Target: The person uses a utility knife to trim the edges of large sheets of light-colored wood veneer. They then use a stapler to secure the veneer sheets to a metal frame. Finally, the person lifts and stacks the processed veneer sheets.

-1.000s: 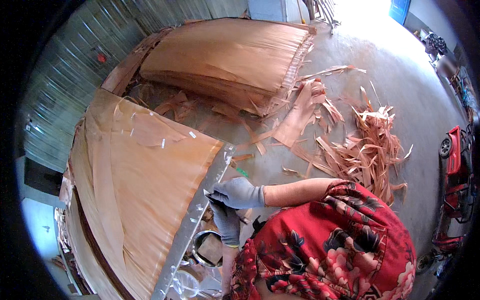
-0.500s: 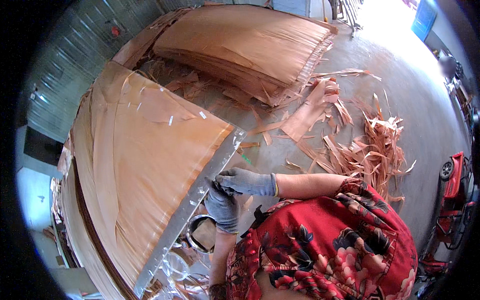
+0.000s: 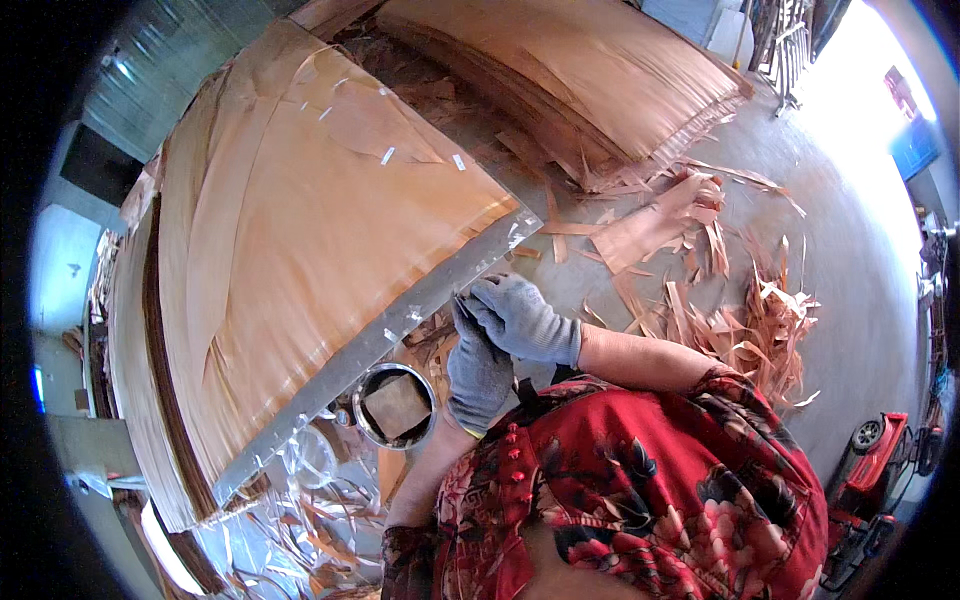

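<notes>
My hands, in grey knit gloves, meet at the fingertips beside the near edge of a stack of thin wood veneer sheets (image 3: 330,220). A grey metal strip (image 3: 400,325) with white tape bits on it runs along that edge. My left hand (image 3: 478,378) points upward with its fingers closed. Bent over its fingertips, my right hand (image 3: 530,318) is closed too. Something small and dark shows between them, too hidden to name. Left of my left wrist stands a round metal container (image 3: 433,402) holding a tan block. A clear ring-shaped roll (image 3: 312,458) lies nearby.
Across a gap is a second veneer stack (image 3: 570,70). Veneer strips lie heaped on the floor (image 3: 775,330) to the right, with a flat torn piece (image 3: 650,225) beyond. More scraps (image 3: 310,545) are at lower left. A red wheeled machine (image 3: 872,460) stands far right.
The view has turned, so the stacks and floor appear shifted. My right hand has rolled and curled further over the left fingertips; both hands stay together.
</notes>
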Available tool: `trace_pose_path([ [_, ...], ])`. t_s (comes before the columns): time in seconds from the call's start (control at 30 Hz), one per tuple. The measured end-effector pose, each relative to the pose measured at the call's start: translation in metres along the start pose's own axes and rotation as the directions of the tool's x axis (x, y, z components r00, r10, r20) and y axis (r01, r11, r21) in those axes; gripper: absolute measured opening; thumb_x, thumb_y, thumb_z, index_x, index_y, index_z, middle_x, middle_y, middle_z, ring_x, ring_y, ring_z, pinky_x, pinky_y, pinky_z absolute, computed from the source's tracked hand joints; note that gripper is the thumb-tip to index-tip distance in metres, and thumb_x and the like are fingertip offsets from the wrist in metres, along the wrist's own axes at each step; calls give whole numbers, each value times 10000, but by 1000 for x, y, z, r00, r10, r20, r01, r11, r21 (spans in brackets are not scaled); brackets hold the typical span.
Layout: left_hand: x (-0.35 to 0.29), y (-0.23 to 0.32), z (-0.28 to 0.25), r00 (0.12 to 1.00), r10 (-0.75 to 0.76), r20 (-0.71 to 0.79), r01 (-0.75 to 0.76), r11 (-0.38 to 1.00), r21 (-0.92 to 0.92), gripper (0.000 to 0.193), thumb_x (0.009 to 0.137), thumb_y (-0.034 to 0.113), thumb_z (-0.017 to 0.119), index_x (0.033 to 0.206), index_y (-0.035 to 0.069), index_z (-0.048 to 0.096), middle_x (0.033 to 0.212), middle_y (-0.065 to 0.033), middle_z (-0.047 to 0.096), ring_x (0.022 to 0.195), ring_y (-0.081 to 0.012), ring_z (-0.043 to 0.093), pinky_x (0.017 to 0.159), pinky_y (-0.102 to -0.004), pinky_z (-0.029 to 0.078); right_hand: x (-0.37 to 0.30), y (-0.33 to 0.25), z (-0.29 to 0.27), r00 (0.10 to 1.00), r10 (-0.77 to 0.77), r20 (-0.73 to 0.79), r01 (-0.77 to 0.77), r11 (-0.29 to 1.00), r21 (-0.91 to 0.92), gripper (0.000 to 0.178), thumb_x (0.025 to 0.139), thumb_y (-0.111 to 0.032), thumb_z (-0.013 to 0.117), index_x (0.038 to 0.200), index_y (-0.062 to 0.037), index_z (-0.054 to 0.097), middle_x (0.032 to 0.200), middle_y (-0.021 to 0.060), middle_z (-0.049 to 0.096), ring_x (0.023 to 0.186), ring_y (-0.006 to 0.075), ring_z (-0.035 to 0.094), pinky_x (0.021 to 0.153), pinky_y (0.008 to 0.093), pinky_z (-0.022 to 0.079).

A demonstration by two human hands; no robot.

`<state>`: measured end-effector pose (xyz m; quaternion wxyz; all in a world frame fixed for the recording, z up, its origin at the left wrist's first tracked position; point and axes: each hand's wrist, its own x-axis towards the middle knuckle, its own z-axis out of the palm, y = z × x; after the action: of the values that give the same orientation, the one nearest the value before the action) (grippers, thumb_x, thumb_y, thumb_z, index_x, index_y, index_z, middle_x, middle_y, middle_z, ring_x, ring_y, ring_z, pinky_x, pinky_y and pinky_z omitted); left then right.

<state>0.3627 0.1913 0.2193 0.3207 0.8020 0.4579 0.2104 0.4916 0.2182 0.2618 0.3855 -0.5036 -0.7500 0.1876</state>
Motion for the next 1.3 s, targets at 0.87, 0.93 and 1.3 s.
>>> trace_pose_path([
  [0.87, -12, 28, -44, 952, -243, 184, 229, 175, -957, 239, 920, 229, 481, 1011, 8, 495, 701, -91, 558, 528, -192, 549, 491, -294, 474, 8, 25, -33, 895, 370, 250, -447, 738, 505, 210, 852, -214, 616, 927, -20, 591, 776, -25, 551, 678, 64, 455, 613, 219, 413],
  [0.93, -13, 28, -44, 944, -241, 225, 269, 165, -949, 267, 931, 234, 457, 1078, 15, 497, 683, -73, 552, 543, -159, 534, 508, -266, 448, 10, 17, -25, 804, 436, 404, -593, 542, 595, 208, 857, -194, 611, 963, -16, 601, 818, -40, 565, 684, 57, 470, 618, 224, 420],
  [1.3, -17, 30, -46, 914, -255, 315, 376, 246, -893, 292, 907, 242, 510, 1069, -1, 520, 679, -74, 557, 549, -161, 543, 494, -271, 447, 29, 29, -29, 804, 520, 286, -554, 484, 678, 161, 830, -166, 621, 859, -8, 617, 709, -16, 573, 623, 70, 506, 542, 206, 400],
])
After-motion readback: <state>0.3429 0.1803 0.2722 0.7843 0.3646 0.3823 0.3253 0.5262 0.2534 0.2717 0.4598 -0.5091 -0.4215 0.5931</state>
